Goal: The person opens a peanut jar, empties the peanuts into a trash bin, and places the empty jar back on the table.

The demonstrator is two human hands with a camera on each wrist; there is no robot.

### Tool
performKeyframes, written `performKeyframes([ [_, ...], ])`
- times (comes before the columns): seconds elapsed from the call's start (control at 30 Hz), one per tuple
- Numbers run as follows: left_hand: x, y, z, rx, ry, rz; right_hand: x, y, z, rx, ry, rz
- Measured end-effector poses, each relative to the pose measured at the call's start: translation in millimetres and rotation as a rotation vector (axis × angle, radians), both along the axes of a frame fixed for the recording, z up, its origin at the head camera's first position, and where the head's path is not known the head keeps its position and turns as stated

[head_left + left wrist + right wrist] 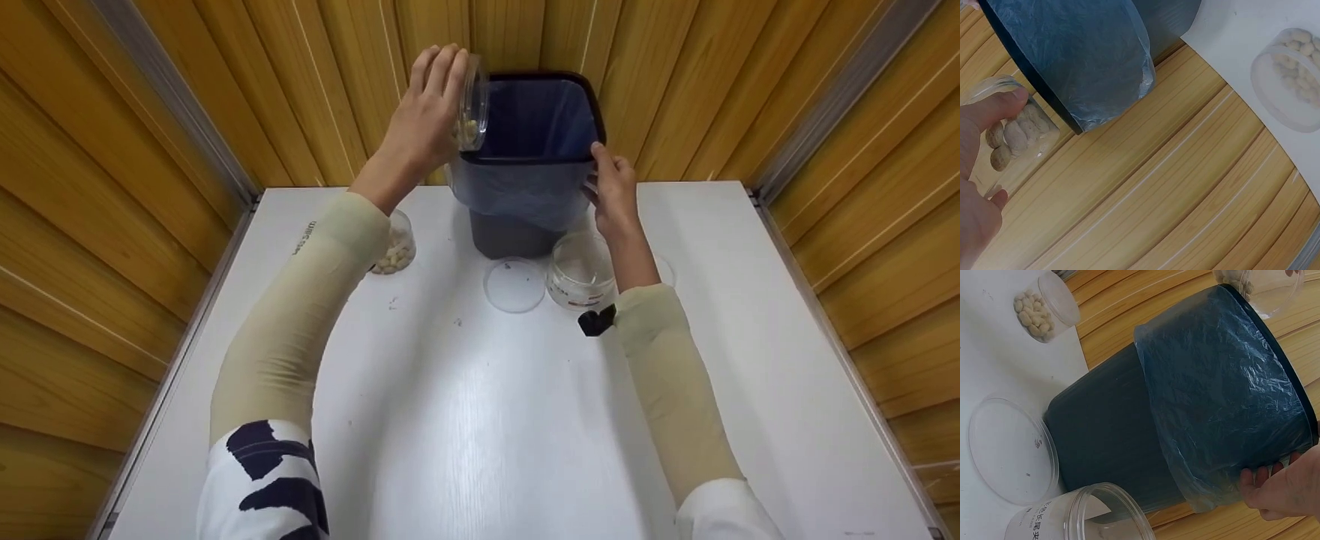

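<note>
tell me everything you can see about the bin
The bin is dark grey and tapered, with a black rim. A translucent bluish plastic liner folds over the rim and partway down outside. It looks roughly upright on the white table, near the far edge. The right hand grips it at the rim.

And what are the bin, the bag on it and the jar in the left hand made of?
Bin: probably hard plastic, dull dark grey, since its wall looks smooth and stiff.
Bag: likely thin, shiny plastic, by its crinkles and bright glints.
Jar: clear and glossy, with nuts showing through; glass or plastic, I can't tell.
</note>
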State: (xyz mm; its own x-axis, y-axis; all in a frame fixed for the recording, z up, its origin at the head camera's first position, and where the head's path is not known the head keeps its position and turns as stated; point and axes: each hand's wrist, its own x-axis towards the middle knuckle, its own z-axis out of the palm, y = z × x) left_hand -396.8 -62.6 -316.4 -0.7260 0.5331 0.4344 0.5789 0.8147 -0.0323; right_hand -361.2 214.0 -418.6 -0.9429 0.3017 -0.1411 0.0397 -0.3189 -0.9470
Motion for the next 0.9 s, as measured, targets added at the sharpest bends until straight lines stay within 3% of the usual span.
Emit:
performKeyframes([
  [0.23,-2.6,5.5,3.6,-0.013,-0.039,0.032,-1.4,-2.0,0.7,0.007,-0.010,-0.009],
  [0.57,-10.5,12.3,6.4,-0.182,0.017,0.086,0.3,-1.9,2.1,0.018,0.002,-0.002],
  [0.73,-13.8,12.2,6.3,-0.190,0.013,0.104,0.8,-3.3,2.9,0.005,-0.005,-0.005],
  [0.9,-15.3,13.3,3.2,-0.218,0.061,0.095,1.5,-4.3,3.3,0.012,0.000,-0.008],
])
